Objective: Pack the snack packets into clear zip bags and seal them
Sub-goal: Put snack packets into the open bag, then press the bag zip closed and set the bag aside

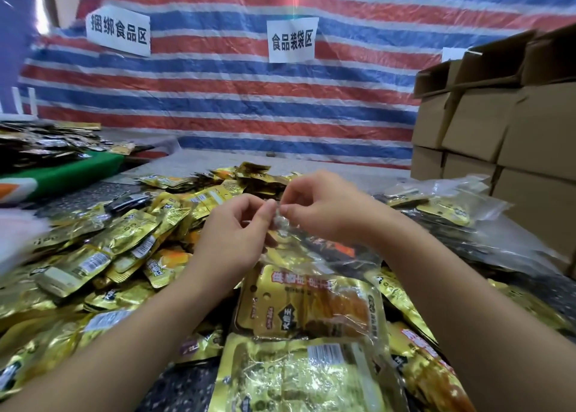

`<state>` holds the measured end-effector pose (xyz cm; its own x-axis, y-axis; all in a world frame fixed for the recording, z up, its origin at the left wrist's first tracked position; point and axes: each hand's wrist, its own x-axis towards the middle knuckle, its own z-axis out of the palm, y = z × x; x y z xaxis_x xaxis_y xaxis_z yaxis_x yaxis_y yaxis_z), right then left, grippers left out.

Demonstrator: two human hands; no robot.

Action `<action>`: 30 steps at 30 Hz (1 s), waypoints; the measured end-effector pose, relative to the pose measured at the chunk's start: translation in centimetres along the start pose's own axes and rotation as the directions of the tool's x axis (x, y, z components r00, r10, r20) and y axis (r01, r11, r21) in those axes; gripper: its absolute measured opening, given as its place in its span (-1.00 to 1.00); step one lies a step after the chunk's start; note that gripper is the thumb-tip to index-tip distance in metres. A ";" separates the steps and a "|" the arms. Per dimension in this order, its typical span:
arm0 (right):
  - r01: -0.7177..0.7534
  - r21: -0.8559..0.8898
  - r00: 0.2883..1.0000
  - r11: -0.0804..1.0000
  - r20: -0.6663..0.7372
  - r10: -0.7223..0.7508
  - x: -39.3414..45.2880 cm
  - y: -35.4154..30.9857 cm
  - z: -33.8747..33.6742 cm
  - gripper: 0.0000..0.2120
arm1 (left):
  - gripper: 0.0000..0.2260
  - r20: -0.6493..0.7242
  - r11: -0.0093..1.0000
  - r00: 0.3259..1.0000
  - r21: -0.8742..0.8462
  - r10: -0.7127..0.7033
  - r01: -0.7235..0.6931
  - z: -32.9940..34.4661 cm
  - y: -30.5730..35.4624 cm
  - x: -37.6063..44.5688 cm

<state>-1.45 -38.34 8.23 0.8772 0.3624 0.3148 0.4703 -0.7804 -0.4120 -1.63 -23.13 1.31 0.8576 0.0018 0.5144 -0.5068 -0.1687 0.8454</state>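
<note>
Gold snack packets (pixel 299 377) lie nearest, filling a clear zip bag (pixel 314 287) that hangs below both hands over the packet pile (pixel 103 256). Left hand (pixel 237 231) and right hand (pixel 324 209) meet fingertip to fingertip, each pinching the bag's top edge between thumb and fingers.

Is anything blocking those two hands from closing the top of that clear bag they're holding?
Nothing visible does. The left hand and right hand both pinch the top edge of the clear plastic zip bag. The gold foil snack packets sit lower inside it, below the pinched strip.
</note>
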 end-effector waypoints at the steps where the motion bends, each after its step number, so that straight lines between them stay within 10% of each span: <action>1: 0.002 0.001 1.000 1.000 0.002 -0.002 0.1 0.1 -0.1 -0.88 | -0.84 -0.001 1.000 1.000 0.003 -0.001 0.001 0.0 0.0 0.0; 30: -0.006 -0.006 0.998 1.000 0.060 0.006 0.9 0.2 0.0 -0.89 | -0.81 -0.033 0.992 0.999 0.121 0.022 -0.017 0.3 -0.7 0.5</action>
<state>-0.51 -38.18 8.42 0.8843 0.3873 0.2609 0.4646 -0.7857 -0.4083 -0.85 -23.25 0.89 0.8429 0.0311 0.5371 -0.5073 -0.2867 0.8127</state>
